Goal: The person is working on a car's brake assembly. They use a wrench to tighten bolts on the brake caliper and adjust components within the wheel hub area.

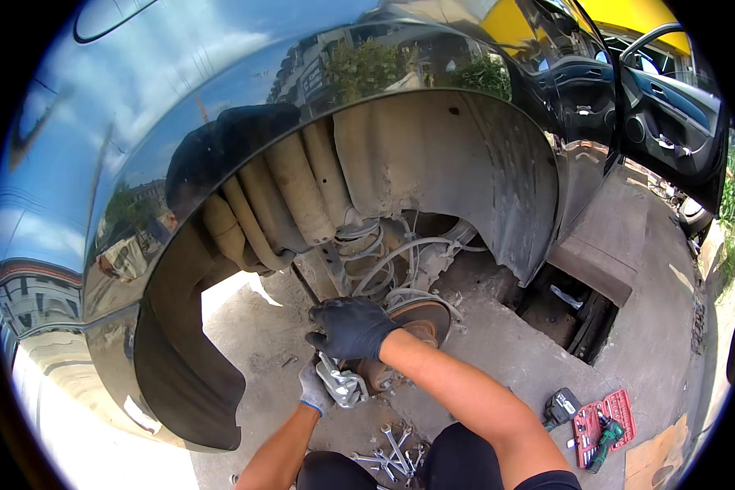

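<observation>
My left hand (315,389), in a pale grey glove, is closed on the side of a silvery metal brake caliper (343,384) beside the hub. Above it my right hand (353,327), in a black glove, has its fingers curled at the lower end of a dark thin rod (305,280) that slants up under the wheel arch. Its palm side and the rod's end are hidden. The rusty brake disc (427,320) shows partly behind my right hand and wrist. Looping hoses and cables (392,255) hang above the disc.
The dark car's fender (245,122) and wheel arch liner (449,155) curve overhead. Several wrenches (394,454) lie between my knees. At right are a red tool case (616,412), a green power tool (603,445), a dark battery tool (560,407), a floor pit (565,314) and an open car door (670,114).
</observation>
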Demonstrator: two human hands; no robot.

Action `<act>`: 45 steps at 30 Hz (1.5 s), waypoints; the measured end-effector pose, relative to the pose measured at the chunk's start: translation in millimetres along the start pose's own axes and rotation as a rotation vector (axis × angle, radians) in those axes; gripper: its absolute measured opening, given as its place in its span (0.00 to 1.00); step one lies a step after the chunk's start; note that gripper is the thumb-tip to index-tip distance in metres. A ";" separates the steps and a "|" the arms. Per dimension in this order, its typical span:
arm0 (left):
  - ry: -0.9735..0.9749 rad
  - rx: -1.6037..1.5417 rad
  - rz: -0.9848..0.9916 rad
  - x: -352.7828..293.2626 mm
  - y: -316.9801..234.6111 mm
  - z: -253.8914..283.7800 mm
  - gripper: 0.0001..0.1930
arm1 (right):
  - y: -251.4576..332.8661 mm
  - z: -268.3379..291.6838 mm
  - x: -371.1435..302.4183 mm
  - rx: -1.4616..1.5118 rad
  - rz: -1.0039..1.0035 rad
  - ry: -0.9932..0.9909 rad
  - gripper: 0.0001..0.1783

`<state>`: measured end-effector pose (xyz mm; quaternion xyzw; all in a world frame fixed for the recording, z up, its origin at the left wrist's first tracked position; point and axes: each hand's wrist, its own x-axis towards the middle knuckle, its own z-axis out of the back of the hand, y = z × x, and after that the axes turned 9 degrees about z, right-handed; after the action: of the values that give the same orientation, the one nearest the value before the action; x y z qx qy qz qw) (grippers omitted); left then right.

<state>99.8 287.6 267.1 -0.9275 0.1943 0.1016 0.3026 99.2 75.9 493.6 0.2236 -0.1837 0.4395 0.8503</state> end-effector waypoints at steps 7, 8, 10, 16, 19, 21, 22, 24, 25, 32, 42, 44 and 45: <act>-0.019 -0.092 0.032 -0.1 4.6 -10.7 0.24 | 8.7 1.5 16.1 -0.164 -0.113 0.330 0.27; 0.017 -0.079 0.012 -6.8 -1.4 -2.3 0.23 | 12.4 -0.2 22.2 -0.166 -0.086 0.350 0.26; -0.088 -0.113 -0.121 -1.0 7.3 -9.9 0.21 | 4.0 -7.5 22.1 -0.192 -0.050 0.413 0.26; 0.041 -0.260 -0.049 20.8 38.3 -7.0 0.20 | -0.1 -6.3 18.6 -0.318 -0.156 0.591 0.30; -0.207 -0.241 -0.132 59.6 37.8 45.7 0.20 | -1.6 -27.7 40.9 -0.451 -0.168 0.779 0.31; -0.237 -0.184 -0.117 59.2 58.6 39.6 0.20 | -13.3 -27.9 26.9 -0.415 -0.201 0.893 0.32; -0.243 -0.152 -0.118 57.3 61.4 41.0 0.20 | -16.0 -30.1 23.4 -0.476 -0.190 0.877 0.32; -0.231 -0.120 -0.098 58.0 80.9 32.1 0.20 | -25.8 -19.3 13.4 -0.597 -0.203 0.885 0.32; -0.242 -0.092 -0.105 54.2 79.5 36.7 0.20 | -27.3 -23.6 11.6 -0.617 -0.199 0.882 0.33; -0.247 0.032 -0.123 33.2 82.4 56.2 0.20 | -32.3 -34.1 9.9 -0.784 -0.201 0.881 0.34; -0.248 0.133 -0.183 39.9 64.3 41.9 0.20 | -38.1 -13.1 -17.2 -0.864 -0.217 0.883 0.36; -0.259 0.141 -0.211 47.1 41.5 39.5 0.20 | -41.1 -14.6 -13.2 -0.874 -0.199 0.879 0.37; -0.264 0.144 -0.224 48.5 32.6 38.7 0.20 | -41.5 -14.5 -12.6 -0.876 -0.193 0.875 0.37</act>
<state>127.2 272.2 204.4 -0.8980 0.0550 0.1738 0.4004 128.5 54.1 466.1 -0.3307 0.0396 0.2955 0.8954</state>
